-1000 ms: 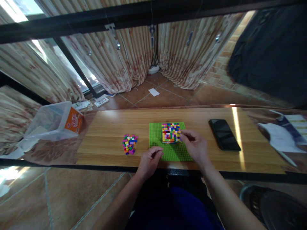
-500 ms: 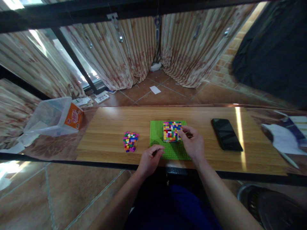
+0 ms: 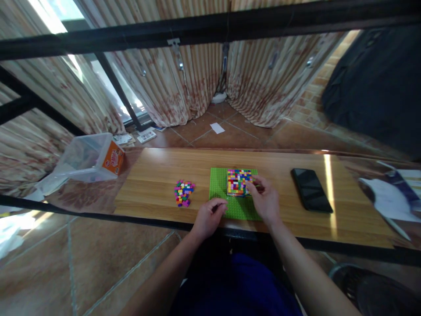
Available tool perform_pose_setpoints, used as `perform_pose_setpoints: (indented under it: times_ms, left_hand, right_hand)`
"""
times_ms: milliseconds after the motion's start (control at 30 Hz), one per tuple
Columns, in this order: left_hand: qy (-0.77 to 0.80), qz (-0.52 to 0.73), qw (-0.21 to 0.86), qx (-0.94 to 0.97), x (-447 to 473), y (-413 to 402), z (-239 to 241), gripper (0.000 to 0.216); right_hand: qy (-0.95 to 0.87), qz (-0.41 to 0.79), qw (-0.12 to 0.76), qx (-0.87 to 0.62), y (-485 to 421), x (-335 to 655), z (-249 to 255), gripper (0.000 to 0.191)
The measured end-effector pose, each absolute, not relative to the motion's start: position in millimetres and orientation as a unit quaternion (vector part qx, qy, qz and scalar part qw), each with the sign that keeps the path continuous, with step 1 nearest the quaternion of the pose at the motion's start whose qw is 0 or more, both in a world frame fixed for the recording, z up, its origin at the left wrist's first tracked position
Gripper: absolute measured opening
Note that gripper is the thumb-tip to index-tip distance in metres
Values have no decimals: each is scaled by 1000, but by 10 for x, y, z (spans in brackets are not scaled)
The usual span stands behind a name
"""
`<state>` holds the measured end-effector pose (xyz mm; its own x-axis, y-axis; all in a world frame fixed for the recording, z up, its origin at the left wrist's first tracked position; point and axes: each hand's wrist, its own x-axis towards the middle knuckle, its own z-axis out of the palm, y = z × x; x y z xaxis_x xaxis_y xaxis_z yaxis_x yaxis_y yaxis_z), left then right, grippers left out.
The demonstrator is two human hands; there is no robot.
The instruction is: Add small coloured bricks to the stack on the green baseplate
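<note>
A green studded baseplate [image 3: 217,180] lies on the wooden table. On its upper right part stands a block built of small multicoloured toy bricks [image 3: 237,181]. My right hand [image 3: 265,199] is at the right side of this block, thumb and index finger curled against its edge; whether a loose brick sits between them is too small to tell. My left hand [image 3: 210,216] hovers over the front left of the baseplate, apart from the block. Its thumb and fingers are closed together, and anything in them is hidden. To the left is a loose pile of coloured bricks [image 3: 184,192].
A black phone [image 3: 311,190] lies on the right of the wooden table [image 3: 158,164]. Beyond the left end stands a clear plastic box [image 3: 88,158] with an orange label. Papers [image 3: 388,193] lie past the right end. A dark metal bar [image 3: 197,30] crosses above, before curtains.
The camera view has tilted and shifted slightly, so the whole scene sits a bit lower and to the right. Both hands keep nearly the same place by the baseplate and block.
</note>
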<state>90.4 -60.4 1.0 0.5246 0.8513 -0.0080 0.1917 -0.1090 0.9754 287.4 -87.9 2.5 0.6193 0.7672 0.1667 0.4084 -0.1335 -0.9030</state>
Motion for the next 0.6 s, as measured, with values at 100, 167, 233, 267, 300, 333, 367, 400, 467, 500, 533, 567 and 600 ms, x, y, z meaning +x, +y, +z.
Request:
perform_pose_setpoints:
  times_ms: [100,167,233,267,300,333,367,400,467,500,533,567,600]
  left_hand:
    - [388,335,559,651,858,-635,87,20]
    - [394,358,545,648,772,-650,150,21]
    - [411,383,504,656,630,-648,200,20]
    - [426,396,477,659,540,-640,214,19]
    - [446,407,447,660,440,-629,217,18]
    - [469,415,418,658,334,-615,210,18]
    - [495,421,389,653,226,-601,192,18]
    - [522,421,362,647,120,-587,165,18]
    - [573,409,310,639,-62,-563,101,18]
    - [591,399,286,640,-129,-552,71,20]
    - [603,387,265,645,-176,-543,47,21]
    - [608,375,249,654,-203,-535,31,23]
    - [606,363,237,667,-212,-527,24,26]
  right_hand:
    - [-386,192,543,-720,-920,2909,33,51]
    - [-372,163,559,-722,-973,2930,64,48]
    - [-359,113,567,-733,-1047,2916,125,44]
    - [-356,89,565,-739,-1088,2887,165,41]
    - [-360,71,560,-742,-1128,2840,206,39]
    - [-372,59,555,-742,-1165,2774,246,36]
    - [-396,55,541,-740,-1195,2691,280,33]
    - [-430,63,523,-733,-1217,2591,304,30]
    - [-508,102,492,-700,-1226,2355,317,25]
    - [-548,128,474,-678,-1210,2227,304,23]
    - [-580,147,457,-658,-1180,2097,278,22]
    - [-610,166,438,-639,-1136,1971,242,22]
    - [-631,173,425,-625,-1080,1852,199,21]
